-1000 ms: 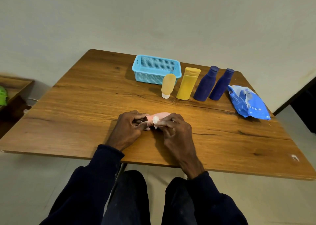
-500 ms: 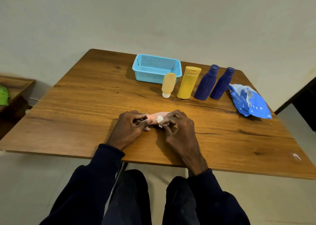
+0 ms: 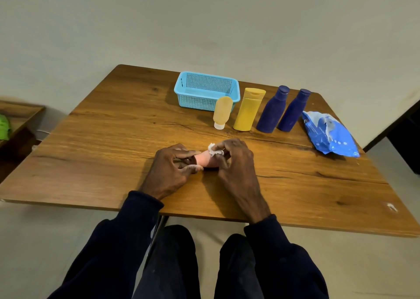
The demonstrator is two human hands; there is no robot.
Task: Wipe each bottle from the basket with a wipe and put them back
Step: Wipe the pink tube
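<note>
A small pink bottle [image 3: 205,160] lies sideways on the table between my hands. My left hand [image 3: 173,167] grips its dark cap end. My right hand [image 3: 234,160] presses a crumpled white wipe [image 3: 214,149] on the bottle's far end and hides most of it. The light blue basket [image 3: 181,87] stands at the back with nothing visible inside. In front of it and to its right stand a small orange tube [image 3: 222,111], a yellow bottle [image 3: 248,109] and two dark blue bottles [image 3: 272,109] [image 3: 294,110], all upright.
A blue pack of wipes [image 3: 329,135] lies at the right edge of the wooden table [image 3: 102,157]. A low wooden shelf [image 3: 20,114] with something green on it stands to the left. My knees are under the near table edge.
My right hand with the wipe has slid along the pink bottle, away from my left hand, and more of the wipe shows above the fingers. The left hand has kept its hold.
</note>
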